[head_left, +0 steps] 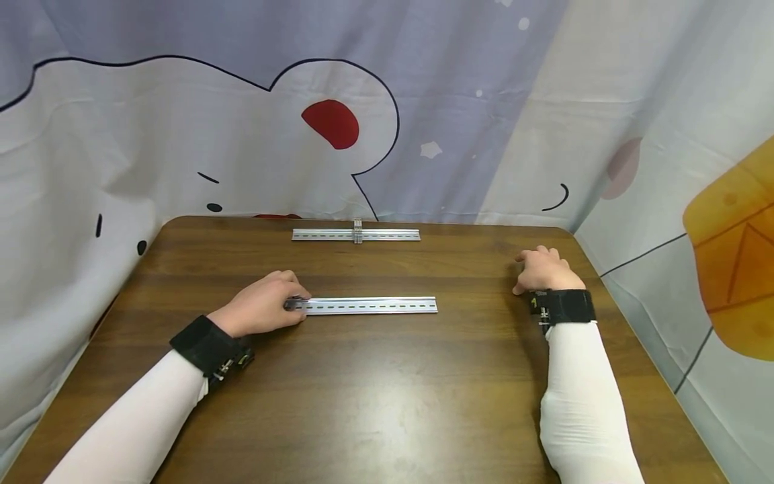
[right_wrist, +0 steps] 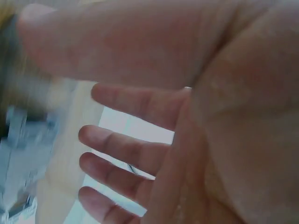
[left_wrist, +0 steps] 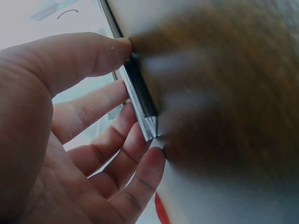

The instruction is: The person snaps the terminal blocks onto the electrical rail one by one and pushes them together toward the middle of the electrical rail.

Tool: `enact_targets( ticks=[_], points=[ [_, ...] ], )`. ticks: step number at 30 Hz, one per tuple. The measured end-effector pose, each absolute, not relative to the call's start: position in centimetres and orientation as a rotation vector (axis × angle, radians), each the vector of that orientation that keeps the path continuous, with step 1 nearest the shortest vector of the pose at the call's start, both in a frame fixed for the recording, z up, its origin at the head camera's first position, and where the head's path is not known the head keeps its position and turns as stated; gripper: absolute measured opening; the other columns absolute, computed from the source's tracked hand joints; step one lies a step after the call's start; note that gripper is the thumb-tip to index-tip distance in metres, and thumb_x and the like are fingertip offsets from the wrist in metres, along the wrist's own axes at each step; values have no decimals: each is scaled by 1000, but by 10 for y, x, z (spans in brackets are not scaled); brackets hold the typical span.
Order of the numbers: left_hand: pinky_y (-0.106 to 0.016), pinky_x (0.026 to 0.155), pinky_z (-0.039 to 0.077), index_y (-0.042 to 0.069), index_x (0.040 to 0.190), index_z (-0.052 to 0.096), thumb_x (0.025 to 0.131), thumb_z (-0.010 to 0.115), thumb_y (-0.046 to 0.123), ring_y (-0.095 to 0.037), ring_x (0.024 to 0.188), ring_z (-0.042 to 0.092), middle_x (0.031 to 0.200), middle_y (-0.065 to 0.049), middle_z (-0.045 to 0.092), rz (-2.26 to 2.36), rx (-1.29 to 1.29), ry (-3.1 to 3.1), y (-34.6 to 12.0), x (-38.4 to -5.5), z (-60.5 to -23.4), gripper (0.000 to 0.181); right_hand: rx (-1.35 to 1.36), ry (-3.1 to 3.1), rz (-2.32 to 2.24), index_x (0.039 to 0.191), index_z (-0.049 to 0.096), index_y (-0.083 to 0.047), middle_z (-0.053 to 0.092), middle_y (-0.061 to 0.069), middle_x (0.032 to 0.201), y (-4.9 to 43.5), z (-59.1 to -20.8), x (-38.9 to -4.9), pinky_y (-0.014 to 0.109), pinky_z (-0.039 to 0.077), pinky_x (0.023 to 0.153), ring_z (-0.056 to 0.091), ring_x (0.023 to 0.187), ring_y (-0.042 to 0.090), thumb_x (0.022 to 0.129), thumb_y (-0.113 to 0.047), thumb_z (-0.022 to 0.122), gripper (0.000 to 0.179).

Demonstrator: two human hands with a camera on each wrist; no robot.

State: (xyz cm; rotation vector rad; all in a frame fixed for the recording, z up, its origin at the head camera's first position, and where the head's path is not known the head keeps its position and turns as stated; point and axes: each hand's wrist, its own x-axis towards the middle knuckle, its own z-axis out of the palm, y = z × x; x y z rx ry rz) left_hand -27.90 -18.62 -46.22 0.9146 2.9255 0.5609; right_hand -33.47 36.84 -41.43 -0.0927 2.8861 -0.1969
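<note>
A silver slotted DIN rail point(head_left: 369, 306) lies left to right across the middle of the table. At its left end my left hand point(head_left: 264, 301) holds it, thumb on the near edge and fingers along the far one. The left wrist view shows the rail's folded end profile point(left_wrist: 152, 126) between thumb and fingers. Over the table's right side, apart from both rails, is my right hand point(head_left: 546, 269), palm down and holding nothing. Its fingers point(right_wrist: 126, 149) are spread and nearly straight in the right wrist view.
Another slotted rail point(head_left: 323, 234) lies near the table's back edge, with a small clear or metal clip point(head_left: 358, 232) across its middle. The brown wooden table point(head_left: 387, 390) meets a printed curtain point(head_left: 230, 134) behind and on the right. Each wrist wears a black strap.
</note>
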Motion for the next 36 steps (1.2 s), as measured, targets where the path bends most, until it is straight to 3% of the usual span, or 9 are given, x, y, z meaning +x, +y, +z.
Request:
enact_targets(
  ticks=[9, 14, 18, 22, 27, 33, 36],
  points=[
    [-33, 74, 45, 18, 110, 73, 84, 76, 32, -13, 88, 50, 98, 2, 59, 563, 907, 2922, -186, -279, -462, 30, 36, 2817, -155, 136, 52, 0, 46, 32, 132, 390, -417, -333, 67, 40, 85, 37, 117, 54, 74, -20, 74, 68],
    [-33, 73, 45, 17, 110, 73, 84, 76, 31, -14, 87, 50, 98, 1, 59, 568, 907, 2920, -186, -280, -462, 30, 21, 2819, -157, 132, 55, 0, 52, 30, 124, 398, -416, -333, 62, 44, 78, 44, 109, 49, 76, -19, 70, 61],
    [-33, 74, 45, 17, 111, 73, 84, 76, 31, -13, 87, 50, 98, 1, 59, 559, 909, 2921, -186, -280, -463, 30, 2, 2815, -173, 112, 66, -3, 60, 21, 103, 401, -415, -332, 49, 48, 67, 54, 90, 38, 74, -18, 72, 42],
    [-34, 74, 45, 16, 111, 73, 84, 76, 31, -14, 87, 50, 98, 1, 59, 560, 912, 2918, -186, -280, -463, 31, 16, 2794, -236, 90, 64, -5, 57, 11, 85, 403, -414, -330, 39, 46, 59, 54, 74, 29, 72, -14, 75, 22],
    [-34, 74, 45, 17, 111, 73, 84, 76, 32, -14, 88, 50, 98, 1, 59, 572, 902, 2918, -185, -279, -462, 31, 76, 2793, -315, 90, 63, -4, 58, 10, 82, 404, -415, -330, 39, 46, 58, 55, 72, 27, 72, -12, 76, 23],
    [-33, 74, 45, 17, 110, 73, 84, 76, 31, -14, 87, 50, 98, 2, 58, 574, 890, 2922, -185, -279, -462, 30, 101, 2817, -348, 104, 64, 1, 63, 15, 92, 406, -417, -331, 42, 48, 64, 57, 79, 30, 74, -18, 79, 39],
    [-33, 74, 45, 17, 111, 73, 84, 76, 31, -13, 87, 50, 98, 2, 58, 577, 893, 2917, -185, -279, -462, 31, 106, 2810, -374, 97, 66, -1, 62, 14, 87, 406, -418, -333, 41, 47, 62, 57, 75, 29, 74, -20, 79, 33]
  ],
)
